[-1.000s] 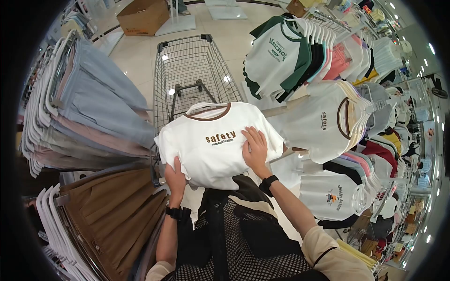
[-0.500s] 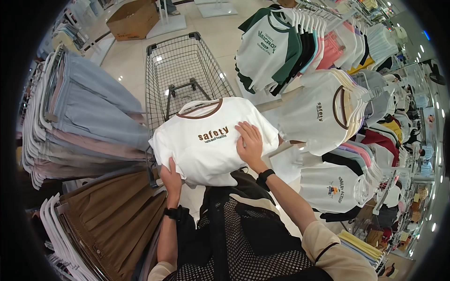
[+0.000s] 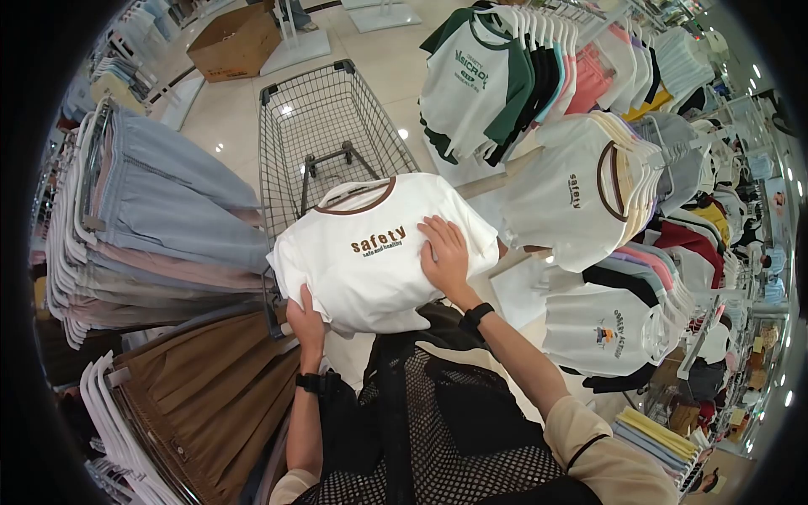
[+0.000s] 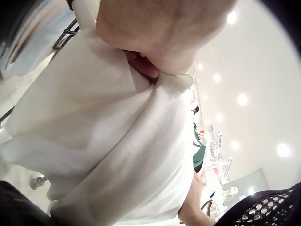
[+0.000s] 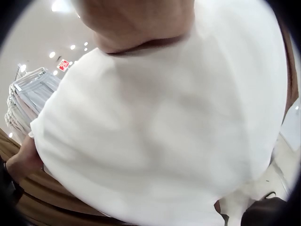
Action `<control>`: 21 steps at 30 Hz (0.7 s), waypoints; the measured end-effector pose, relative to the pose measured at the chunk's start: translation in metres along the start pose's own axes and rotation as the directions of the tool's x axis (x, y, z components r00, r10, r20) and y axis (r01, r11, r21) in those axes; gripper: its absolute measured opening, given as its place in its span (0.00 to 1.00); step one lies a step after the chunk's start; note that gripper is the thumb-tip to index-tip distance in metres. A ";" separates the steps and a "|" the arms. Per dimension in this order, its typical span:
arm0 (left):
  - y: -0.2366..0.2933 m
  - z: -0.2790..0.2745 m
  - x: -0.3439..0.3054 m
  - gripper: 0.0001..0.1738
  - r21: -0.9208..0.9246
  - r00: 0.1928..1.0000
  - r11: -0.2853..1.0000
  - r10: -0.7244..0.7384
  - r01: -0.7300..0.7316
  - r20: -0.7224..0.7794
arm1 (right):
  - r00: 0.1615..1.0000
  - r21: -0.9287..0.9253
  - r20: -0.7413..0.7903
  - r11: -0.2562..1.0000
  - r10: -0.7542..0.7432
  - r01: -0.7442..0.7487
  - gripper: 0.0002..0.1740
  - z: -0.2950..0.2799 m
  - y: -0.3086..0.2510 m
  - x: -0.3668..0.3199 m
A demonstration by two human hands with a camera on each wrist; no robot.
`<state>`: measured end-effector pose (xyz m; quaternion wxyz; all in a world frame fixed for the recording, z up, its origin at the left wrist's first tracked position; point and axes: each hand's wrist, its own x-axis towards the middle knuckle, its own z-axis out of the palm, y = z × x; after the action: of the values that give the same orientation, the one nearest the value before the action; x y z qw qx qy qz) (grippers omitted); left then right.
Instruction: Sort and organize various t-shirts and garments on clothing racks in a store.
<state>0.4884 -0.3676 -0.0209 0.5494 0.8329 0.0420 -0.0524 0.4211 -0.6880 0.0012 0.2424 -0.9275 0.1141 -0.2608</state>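
Item: white T-shirt (image 3: 383,252), brown collar trim, "safety" print, on hanger.
Position: held up in front of you, over near end of shopping cart (image 3: 328,126); not inside basket.
L side: left hand (image 3: 307,324) clamped on lower left hem, fingers curled into cloth (wrist view confirms).
R side: right hand (image 3: 443,252) laid flat on shirt front, just right of print; fingers straight, pressing, no pinch.
Change, last sec: almost none. Both hands keep same holds, and shirt sits same vs. cart. Whole view slid slightly, so your head moved, not the shirt.
Meaning: judged a pause w/ shirt spread out; handling hasn't advanced.
Surroundings: trouser rack (image 3: 160,210) left, brown garments (image 3: 210,404) near left, T-shirt racks (image 3: 589,168) right, cardboard box (image 3: 236,38) far left on floor.
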 end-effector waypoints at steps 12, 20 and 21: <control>0.009 -0.003 -0.001 0.24 -0.035 0.997 0.997 -0.073 0.074 0.012 | 0.959 0.811 -0.070 0.545 -0.273 0.214 0.07 -0.219 -0.180 0.084; -0.010 -0.001 0.005 0.25 -0.142 0.999 0.989 -0.038 0.041 0.025 | 0.904 0.863 -0.163 0.387 -0.395 0.325 0.07 -0.260 -0.214 0.090; -0.012 -0.001 0.006 0.25 -0.143 0.999 0.989 -0.031 0.034 0.023 | 0.907 0.861 -0.165 0.392 -0.387 0.323 0.07 -0.261 -0.213 0.091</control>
<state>0.4924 -0.3617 -0.0321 0.6073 0.7899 0.0536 -0.0668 0.3745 -0.6377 0.3435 0.6218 -0.6824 -0.2427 -0.2980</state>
